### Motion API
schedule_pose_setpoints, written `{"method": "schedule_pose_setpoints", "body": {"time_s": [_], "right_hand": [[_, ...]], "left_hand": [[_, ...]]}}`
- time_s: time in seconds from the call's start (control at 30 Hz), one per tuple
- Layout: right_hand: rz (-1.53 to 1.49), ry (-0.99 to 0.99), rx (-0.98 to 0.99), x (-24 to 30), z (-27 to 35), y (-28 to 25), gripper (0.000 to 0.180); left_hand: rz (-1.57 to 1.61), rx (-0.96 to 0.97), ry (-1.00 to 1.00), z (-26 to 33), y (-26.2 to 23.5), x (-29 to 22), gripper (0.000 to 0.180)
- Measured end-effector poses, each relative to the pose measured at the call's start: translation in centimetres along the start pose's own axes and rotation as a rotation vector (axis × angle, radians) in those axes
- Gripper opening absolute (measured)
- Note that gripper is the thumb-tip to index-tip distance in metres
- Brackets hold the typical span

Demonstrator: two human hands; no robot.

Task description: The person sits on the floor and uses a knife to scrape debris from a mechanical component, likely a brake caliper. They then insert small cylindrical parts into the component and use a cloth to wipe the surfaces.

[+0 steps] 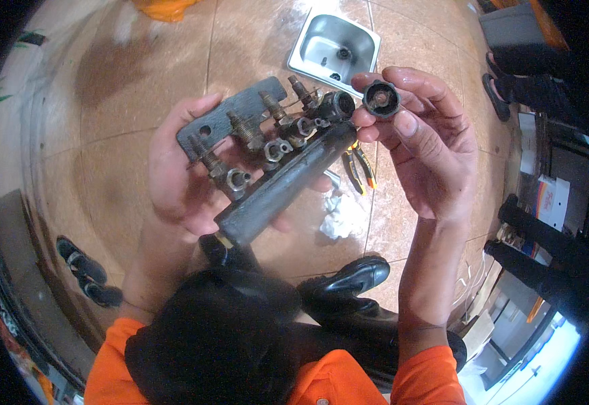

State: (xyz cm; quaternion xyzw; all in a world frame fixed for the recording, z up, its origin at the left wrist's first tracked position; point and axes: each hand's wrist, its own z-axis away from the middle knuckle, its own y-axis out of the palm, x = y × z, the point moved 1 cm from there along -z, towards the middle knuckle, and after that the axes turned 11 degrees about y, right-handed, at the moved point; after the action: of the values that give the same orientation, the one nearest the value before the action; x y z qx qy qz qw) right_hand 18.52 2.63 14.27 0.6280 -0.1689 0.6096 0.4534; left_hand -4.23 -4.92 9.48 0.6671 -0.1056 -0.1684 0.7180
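My left hand (171, 177) grips a gas valve manifold, a dark metal pipe (284, 183) with several worn brass-coloured valves (277, 150) along it. A flat dark bracket plate (230, 113) with a round hole lies against those fingers. The manifold slants up to the right, its far end near my right hand (436, 145). Between thumb and fingers, that hand pinches a round black cap (381, 100), hollow side facing up, with rusty residue inside. A small gap shows between the cap and the manifold's threaded end (340, 104).
Beyond my hands a rectangular steel tray (318, 34) holds a few small dark parts. Pliers (358, 169) with yellow-black handles and a crumpled white wad (338, 216) lie on the tiled floor. Sandals (86, 271) sit at left; another person's dark-clothed legs (544, 243) are at right.
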Motion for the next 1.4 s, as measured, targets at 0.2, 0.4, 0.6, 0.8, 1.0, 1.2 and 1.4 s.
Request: {"method": "schedule_pose_setpoints", "body": {"time_s": [0.2, 0.4, 0.6, 0.8, 1.0, 1.2, 1.4], "right_hand": [[0.073, 0.020, 0.021, 0.6, 0.0, -0.1, 0.036], [0.173, 0.031, 0.027, 1.1, 0.0, 0.0, 0.037], [0.381, 0.009, -0.032, 1.4, -0.1, 0.8, 0.039], [0.375, 0.010, -0.015, 1.7, -0.2, 1.0, 0.037], [0.362, 0.052, -0.031, 1.6, -0.1, 0.7, 0.038], [0.393, 0.040, -0.070, 1.5, 0.0, 0.8, 0.039], [0.388, 0.024, -0.070, 1.3, 0.0, 1.3, 0.038]], "left_hand": [[-0.066, -0.181, 0.007, -0.1, 1.2, 0.1, 0.073], [-0.101, -0.283, 0.027, -0.2, 2.3, 0.8, 0.073], [-0.120, -0.285, 0.056, 0.0, 2.5, 0.9, 0.073], [-0.065, -0.284, 0.061, 0.3, 2.6, 0.8, 0.062], [-0.267, -0.404, 0.257, 0.6, 2.8, 1.7, 0.049], [-0.354, -0.526, 0.328, 0.3, 3.7, 1.9, 0.063], [-0.121, -0.177, 0.359, 0.6, 1.4, 1.9, 0.049]]}}
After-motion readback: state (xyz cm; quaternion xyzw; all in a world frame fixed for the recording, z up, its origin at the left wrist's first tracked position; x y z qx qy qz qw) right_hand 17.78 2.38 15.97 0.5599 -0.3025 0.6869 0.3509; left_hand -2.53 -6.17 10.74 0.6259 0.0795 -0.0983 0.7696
